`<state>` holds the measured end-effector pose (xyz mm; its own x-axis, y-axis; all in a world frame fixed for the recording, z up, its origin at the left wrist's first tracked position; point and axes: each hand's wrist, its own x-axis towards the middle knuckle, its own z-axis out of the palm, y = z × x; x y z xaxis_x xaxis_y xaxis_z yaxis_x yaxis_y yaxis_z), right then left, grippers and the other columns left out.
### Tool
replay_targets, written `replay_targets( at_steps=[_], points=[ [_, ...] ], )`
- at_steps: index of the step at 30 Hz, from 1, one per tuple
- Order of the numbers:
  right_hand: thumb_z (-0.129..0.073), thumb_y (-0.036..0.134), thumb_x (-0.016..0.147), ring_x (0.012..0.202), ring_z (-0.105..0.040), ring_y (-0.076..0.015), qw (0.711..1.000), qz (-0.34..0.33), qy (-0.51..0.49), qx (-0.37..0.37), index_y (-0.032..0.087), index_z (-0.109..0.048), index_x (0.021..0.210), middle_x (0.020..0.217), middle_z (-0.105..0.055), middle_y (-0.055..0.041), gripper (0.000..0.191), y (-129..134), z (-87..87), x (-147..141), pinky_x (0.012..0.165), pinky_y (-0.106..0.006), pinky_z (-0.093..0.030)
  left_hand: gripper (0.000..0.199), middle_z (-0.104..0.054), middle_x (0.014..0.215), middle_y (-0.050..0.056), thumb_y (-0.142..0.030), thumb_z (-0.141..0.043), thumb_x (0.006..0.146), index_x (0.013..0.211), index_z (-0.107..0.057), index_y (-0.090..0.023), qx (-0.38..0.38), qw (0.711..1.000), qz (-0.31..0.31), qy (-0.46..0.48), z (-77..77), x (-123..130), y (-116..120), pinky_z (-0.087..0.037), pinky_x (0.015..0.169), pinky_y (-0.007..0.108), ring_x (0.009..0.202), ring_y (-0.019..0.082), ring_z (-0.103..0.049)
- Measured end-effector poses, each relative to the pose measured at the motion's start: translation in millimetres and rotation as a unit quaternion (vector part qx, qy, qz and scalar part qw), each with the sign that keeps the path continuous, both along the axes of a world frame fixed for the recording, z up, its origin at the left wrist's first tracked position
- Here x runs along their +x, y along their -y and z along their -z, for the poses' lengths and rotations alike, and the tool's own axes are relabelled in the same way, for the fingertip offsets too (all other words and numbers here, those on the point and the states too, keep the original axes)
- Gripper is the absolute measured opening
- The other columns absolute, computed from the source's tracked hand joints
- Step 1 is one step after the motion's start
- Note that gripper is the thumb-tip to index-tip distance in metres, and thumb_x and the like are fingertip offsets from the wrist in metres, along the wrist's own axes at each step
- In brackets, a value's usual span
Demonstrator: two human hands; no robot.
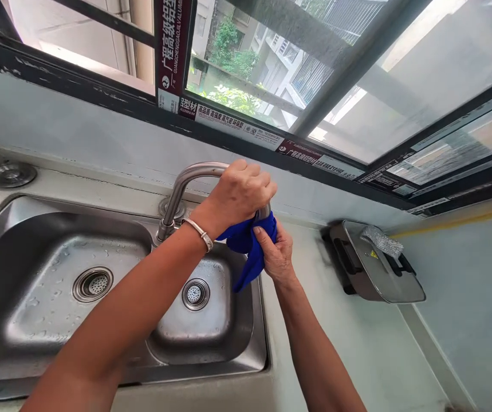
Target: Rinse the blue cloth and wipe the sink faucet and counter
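My left hand (pixel 246 186), with a bracelet (pixel 199 233) on its wrist, is closed around the curved neck of the steel faucet (pixel 181 180), near the spout end. Just below it, my right hand (pixel 276 252) grips a blue cloth (pixel 252 254) wrapped about the spout, thumb on top. One corner of the cloth hangs down over the smaller basin (pixel 215 320). Part of the spout is hidden by the hand and the cloth.
Left of the faucet lies the larger wet basin (pixel 43 297) of the steel double sink. A round metal lid (pixel 11 173) rests at the back left corner. An electric pan with a glass lid (pixel 377 260) stands on the right counter. A window frame (pixel 246 129) runs behind.
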<state>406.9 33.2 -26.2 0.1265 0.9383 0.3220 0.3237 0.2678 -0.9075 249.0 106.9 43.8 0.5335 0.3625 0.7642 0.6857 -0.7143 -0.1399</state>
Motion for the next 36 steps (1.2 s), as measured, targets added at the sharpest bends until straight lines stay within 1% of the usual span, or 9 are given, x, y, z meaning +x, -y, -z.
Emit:
replay_targets(
  at_steps=[4, 9, 15, 18, 22, 25, 27, 32, 36],
  points=[
    [-0.072, 0.047, 0.079, 0.069, -0.047, -0.0124, 0.996, -0.015, -0.082, -0.018, 0.023, -0.066, 0.101, 0.079, -0.057, 0.0027, 0.033, 3, 9.2, 0, 0.067, -0.027, -0.044, 0.023, -0.055, 0.066, 0.003, -0.005, -0.044, 0.083, 0.076, -0.061, -0.018, 0.019, 1.0, -0.003, 0.001, 1.4, -2, -1, -0.031, 0.065, 0.037, 0.073, 0.021, -0.051],
    [-0.07, 0.048, 0.08, 0.062, -0.043, -0.0104, 0.987, 0.001, -0.152, -0.044, 0.023, -0.066, 0.095, 0.075, -0.054, 0.0036, 0.03, 10, 15.5, 0, 0.059, -0.025, -0.041, 0.019, -0.055, 0.065, 0.002, -0.005, -0.046, 0.082, 0.074, -0.057, -0.019, 0.037, 0.999, -0.019, -0.008, 0.9, -4, 1, -0.029, 0.064, 0.037, 0.073, 0.021, -0.052],
    [-0.069, 0.051, 0.08, 0.062, -0.039, -0.0101, 0.999, 0.04, -0.017, 0.005, 0.019, -0.063, 0.08, 0.067, -0.046, 0.0047, 0.032, 8, 8.7, 3, 0.058, -0.024, -0.037, 0.021, -0.054, 0.065, 0.002, -0.004, -0.045, 0.08, 0.073, -0.058, -0.019, 0.041, 0.999, -0.03, -0.008, 1.3, -3, 2, -0.032, 0.066, 0.036, 0.074, 0.02, -0.053],
    [-0.068, 0.051, 0.08, 0.062, -0.039, -0.0103, 0.996, 0.061, 0.053, 0.035, 0.019, -0.065, 0.081, 0.065, -0.045, 0.0053, 0.032, 6, 1.8, 0, 0.059, -0.025, -0.039, 0.02, -0.054, 0.064, 0.002, -0.004, -0.046, 0.08, 0.073, -0.057, -0.02, 0.039, 0.999, -0.036, -0.006, 1.3, -2, 3, -0.032, 0.065, 0.037, 0.075, 0.021, -0.055],
    [-0.066, 0.051, 0.081, 0.06, -0.037, -0.0095, 0.993, 0.08, 0.066, 0.053, 0.019, -0.061, 0.074, 0.063, -0.042, 0.0059, 0.034, 3, -1.5, -7, 0.058, -0.025, -0.037, 0.022, -0.055, 0.066, 0.002, -0.007, -0.042, 0.085, 0.075, -0.058, -0.019, 0.016, 0.999, -0.036, -0.002, 0.1, -2, 4, -0.034, 0.067, 0.036, 0.077, 0.021, -0.055],
    [-0.065, 0.051, 0.082, 0.059, -0.033, -0.0087, 0.993, 0.093, 0.04, 0.057, 0.019, -0.055, 0.067, 0.062, -0.037, 0.006, 0.037, 2, 0.1, -10, 0.056, -0.025, -0.033, 0.025, -0.055, 0.067, 0.002, -0.007, -0.039, 0.087, 0.077, -0.059, -0.018, -0.007, 0.999, -0.035, -0.004, -0.9, -2, 6, -0.035, 0.069, 0.036, 0.078, 0.02, -0.055],
    [-0.066, 0.049, 0.082, 0.059, -0.032, -0.0085, 0.996, 0.077, 0.015, 0.044, 0.019, -0.054, 0.067, 0.062, -0.036, 0.0059, 0.036, 2, 2.0, -8, 0.055, -0.025, -0.032, 0.026, -0.054, 0.068, 0.002, -0.006, -0.038, 0.087, 0.077, -0.059, -0.018, -0.015, 0.999, -0.032, -0.007, -0.9, -1, 6, -0.035, 0.07, 0.036, 0.078, 0.02, -0.055],
    [-0.074, 0.044, 0.077, 0.057, -0.032, -0.0073, 0.995, 0.007, -0.1, -0.022, 0.02, -0.056, 0.069, 0.062, -0.037, 0.0062, 0.031, 6, 5.6, 0, 0.051, -0.023, -0.028, 0.027, -0.053, 0.066, 0.001, -0.003, -0.037, 0.086, 0.074, -0.056, -0.019, 0.008, 1.0, -0.019, -0.005, 1.9, -1, 6, -0.035, 0.067, 0.035, 0.076, 0.019, -0.055],
    [-0.078, 0.045, 0.07, 0.053, -0.033, -0.0064, 0.977, -0.002, -0.197, -0.079, 0.021, -0.06, 0.074, 0.062, -0.042, 0.0068, 0.03, 11, 6.5, -1, 0.047, -0.022, -0.03, 0.025, -0.053, 0.068, 0.001, -0.006, -0.038, 0.086, 0.075, -0.057, -0.018, 0.026, 1.0, -0.013, -0.004, 3.9, -3, 5, -0.036, 0.068, 0.035, 0.075, 0.018, -0.055]
  ],
)
